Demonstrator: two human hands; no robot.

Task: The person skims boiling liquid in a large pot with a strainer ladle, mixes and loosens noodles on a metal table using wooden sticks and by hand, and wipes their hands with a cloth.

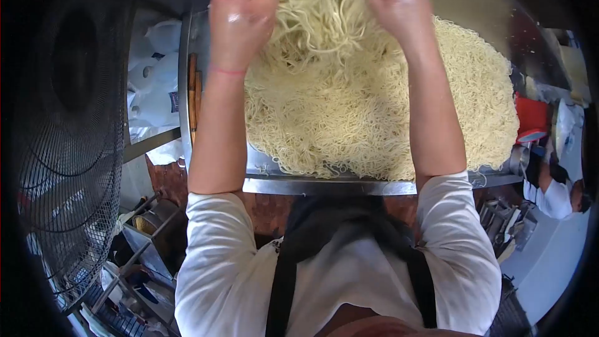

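Both of my hands are raised at the top of the head view with a big clump of pale yellow noodles [318, 9] between them. My left hand [240, 22] grips the clump from its left side, the fingers partly buried in the strands. On the other side my right hand [399, 3] holds it, its fingertips hidden by noodles. Strands hang down, slightly blurred, over a wide bed of loose noodles [349, 125]. That bed covers much of the metal table [324, 186] beneath my forearms.
Two wooden sticks [195, 97] lie along the table's left edge. A large wire-guarded fan [75, 150] stands at far left, near white plastic containers [156, 81]. A red container [530, 118] is at the right, with another person [555, 193] beyond. Metal racks [153, 237] stand lower left.
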